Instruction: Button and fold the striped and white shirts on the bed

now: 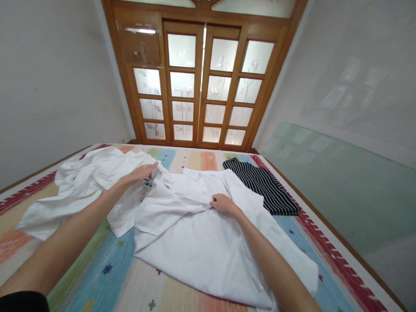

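Note:
A white collared shirt [198, 246] lies spread in front of me, its collar at the far side and its left part folded over and wrinkled. At the shirt's far left shoulder, my left hand [143, 171] is closed on the fabric, the fingertips partly hidden. My right hand [224, 205] pinches the shirt's front near the middle, drawing creases toward the left. Beside my left forearm lies a second white garment [87, 174], loosely crumpled and partly covered by that arm.
A black and white striped garment [261, 185] lies folded at the far right. Everything rests on a colourful striped bed cover [176, 291]. A pale green panel [330, 178] leans along the right wall. Wooden glass-paned doors [200, 83] stand beyond the far edge.

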A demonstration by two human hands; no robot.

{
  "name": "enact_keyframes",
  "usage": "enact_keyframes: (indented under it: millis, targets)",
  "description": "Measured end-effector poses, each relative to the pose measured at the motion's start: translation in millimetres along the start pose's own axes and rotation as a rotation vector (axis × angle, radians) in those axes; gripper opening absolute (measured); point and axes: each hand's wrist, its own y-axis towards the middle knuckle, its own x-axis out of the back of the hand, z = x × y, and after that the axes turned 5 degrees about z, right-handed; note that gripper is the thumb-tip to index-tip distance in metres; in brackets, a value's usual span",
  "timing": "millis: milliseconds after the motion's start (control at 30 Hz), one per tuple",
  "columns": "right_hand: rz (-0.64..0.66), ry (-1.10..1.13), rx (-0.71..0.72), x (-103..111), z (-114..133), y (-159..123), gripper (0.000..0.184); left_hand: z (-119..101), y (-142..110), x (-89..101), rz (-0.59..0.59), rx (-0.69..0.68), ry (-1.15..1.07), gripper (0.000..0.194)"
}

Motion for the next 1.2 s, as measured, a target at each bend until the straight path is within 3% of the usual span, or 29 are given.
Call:
enact_keyframes:
  millis: [100,233,333,400,533,600,700,800,900,1000,1133,1200]
  targets:
    - [-0.008,0.013,0.010,0.0,-0.7,-1.2,0.015,8.8,-7.0,-9.0,0.085,0.057,0.086,0.063]
    - [-0.016,0.016,0.020,-0.2,-1.1,-1.4,0.014,8.9,-11.0,-13.7,-0.001,0.065,0.253,0.049]
    - [-0.029,0.009,0.024,-2.0,-1.6,-0.5,0.013,2.6,-11.7,-13.1,-0.024,0.065,0.265,0.032]
    - [-0.039,0.004,0.025,-3.5,-2.0,-0.2,0.012,-0.5,-13.2,-12.1,-0.029,0.038,0.245,0.032]
    - [-0.075,0.002,0.015,-3.9,-1.1,-2.6,0.008,-1.1,-18.1,-14.6,-0.276,-0.099,0.395,0.047]
    - [-0.114,-0.001,-0.001,-1.9,2.8,-5.1,0.007,-0.9,-19.7,-18.7,-0.344,-0.179,0.539,0.042]
    - [-0.197,-0.013,-0.005,2.8,18.5,-8.1,0.023,-2.9,-19.9,-26.4,-0.152,-0.195,0.622,0.039]
    - [-0.261,0.072,0.136,5.3,46.8,-7.7,0.023,-6.7,-18.3,-33.5,0.038,-0.165,0.634,0.043]
    - [-0.235,0.245,0.330,0.6,79.9,-4.3,0.013,-10.2,-16.4,-39.2,0.082,-0.133,0.652,0.038]
    - [-0.176,0.334,0.453,-10.9,107.7,0.2,0.020,-12.8,-14.9,-42.2,0.098,-0.082,0.616,0.027]
    - [-0.163,0.403,0.448,-26.7,129.0,7.5,0.048,-17.7,-13.6,-38.2,0.146,-0.038,0.510,0.014]
    - [-0.164,0.428,0.428,-30.3,132.6,10.3,0.049,-21.7,-13.5,-31.5,0.147,-0.021,0.414,0.012]
